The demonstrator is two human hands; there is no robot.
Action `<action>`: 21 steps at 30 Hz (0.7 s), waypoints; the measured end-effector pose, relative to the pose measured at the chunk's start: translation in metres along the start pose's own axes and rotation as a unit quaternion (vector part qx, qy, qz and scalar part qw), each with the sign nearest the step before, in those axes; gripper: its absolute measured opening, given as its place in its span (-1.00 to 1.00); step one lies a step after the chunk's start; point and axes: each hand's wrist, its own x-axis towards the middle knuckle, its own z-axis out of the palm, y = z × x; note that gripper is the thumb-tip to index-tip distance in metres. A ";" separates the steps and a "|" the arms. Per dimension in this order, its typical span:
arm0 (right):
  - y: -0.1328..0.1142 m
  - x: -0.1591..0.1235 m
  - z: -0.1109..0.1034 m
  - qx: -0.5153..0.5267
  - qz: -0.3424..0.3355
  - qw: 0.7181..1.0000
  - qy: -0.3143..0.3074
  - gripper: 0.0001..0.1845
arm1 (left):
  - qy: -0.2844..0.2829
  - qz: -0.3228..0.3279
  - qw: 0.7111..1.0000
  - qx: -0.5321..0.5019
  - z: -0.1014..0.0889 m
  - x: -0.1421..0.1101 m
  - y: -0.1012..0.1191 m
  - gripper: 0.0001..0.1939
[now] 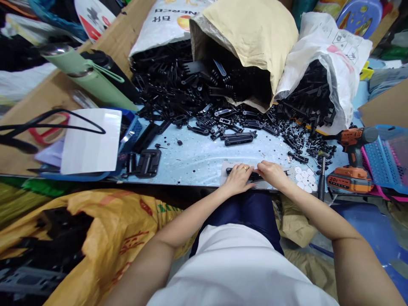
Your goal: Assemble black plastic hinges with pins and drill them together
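At the front edge of the blue table (197, 170), a slim black plastic part (254, 176) lies on a pale sheet (224, 174). My left hand (238, 179), with a ring on one finger, presses over this part and grips it, thumb toward the right. Close beside it, my right hand (271, 173) has its fingertips pinched together over the part's right end; whatever they hold is too small to make out. Several white round discs (306, 178) lie just right of my right hand. Behind both hands sits a longer black assembled part (238, 138).
Open sacks (245, 29) spill black parts across the back. Loose screws (295, 131) lie at right, near a screwdriver (322, 178) and an orange cordless drill (350, 165). On the left are a green flask (98, 83), a blue basket (135, 129) and a yellow sack (127, 221) below.
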 end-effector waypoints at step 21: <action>0.061 -0.013 0.050 -0.057 -0.180 0.978 0.088 -0.44 | 0.064 -0.042 0.995 0.065 0.012 0.000 0.010 -0.53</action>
